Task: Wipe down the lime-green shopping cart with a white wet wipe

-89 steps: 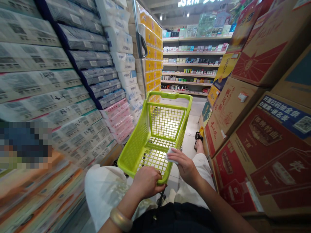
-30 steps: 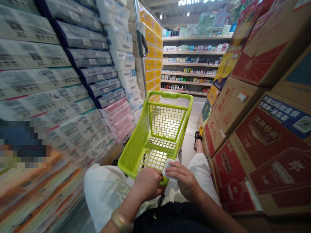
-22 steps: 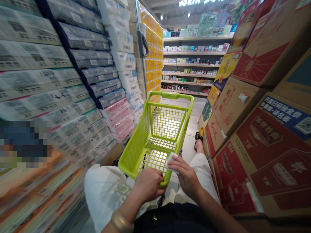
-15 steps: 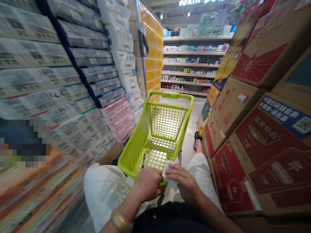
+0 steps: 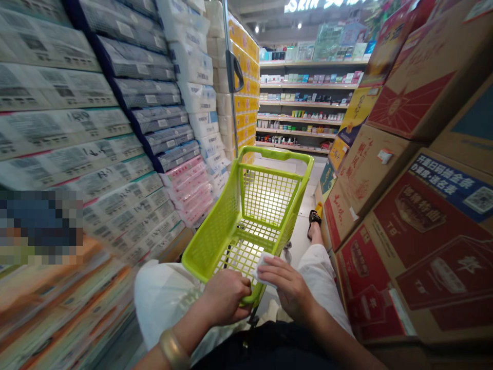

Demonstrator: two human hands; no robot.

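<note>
Gripping near rim of green cart with left hand, with fingers clenched round the edge. Holding white cloth in fingers of right hand, at the rim's near right corner; too covered to tell contact. Position of cart: between white-trousered legs, in aisle with wrapped packs at left, printed cartons at right, stocked shelves beyond.

Retail shop, pretty clearly: green shopping cart right at the fingers, wrapped packs stacked high well left of them, printed cartons piled to their right; well ahead of the fingers, shelves of small boxes in rows, lit sign above starting "Skin"
</note>
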